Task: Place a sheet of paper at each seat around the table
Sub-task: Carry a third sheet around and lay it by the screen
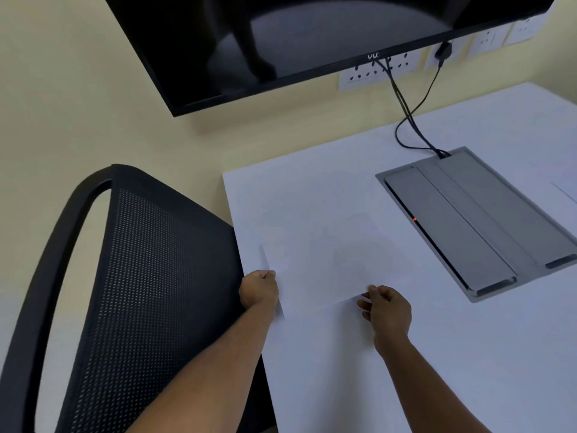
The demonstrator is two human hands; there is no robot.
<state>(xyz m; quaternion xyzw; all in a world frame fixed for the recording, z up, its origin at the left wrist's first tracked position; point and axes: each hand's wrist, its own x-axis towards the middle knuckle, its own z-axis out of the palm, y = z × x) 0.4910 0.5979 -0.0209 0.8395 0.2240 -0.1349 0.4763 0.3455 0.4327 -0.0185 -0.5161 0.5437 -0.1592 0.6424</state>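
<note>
Left hand [259, 290] pinches the near-left corner of the sheet of paper [331, 264], right hand [385, 309] pinches its near-right edge, other fingers curled. Sheet lies on the white table [343, 370] near its left edge, beside the black mesh chair [140, 292]. Further right: grey cable box [480, 220]. Far: wall monitor [296, 42].

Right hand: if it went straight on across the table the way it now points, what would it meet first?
Probably only the sheet of paper that the right hand pinches, then bare white table. The grey cable box lies off to its right, though depth is unclear.
</note>
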